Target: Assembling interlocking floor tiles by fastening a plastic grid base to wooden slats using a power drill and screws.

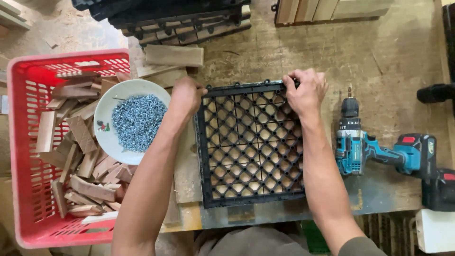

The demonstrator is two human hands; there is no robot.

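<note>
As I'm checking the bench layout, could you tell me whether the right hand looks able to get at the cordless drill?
Probably yes: the right hand grips the black grid tile at its far edge, and the cordless drill lies just beside it with bare workbench between them.

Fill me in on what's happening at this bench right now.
A person leans over a worn wooden workbench, both hands on the far edge of a black plastic grid tile lying flat with wooden slats showing through it. The left hand grips its far left corner, the right hand the far right. A white bowl of screws sits on a red basket of wood offcuts to the left. A teal cordless drill lies untouched to the right.
</note>
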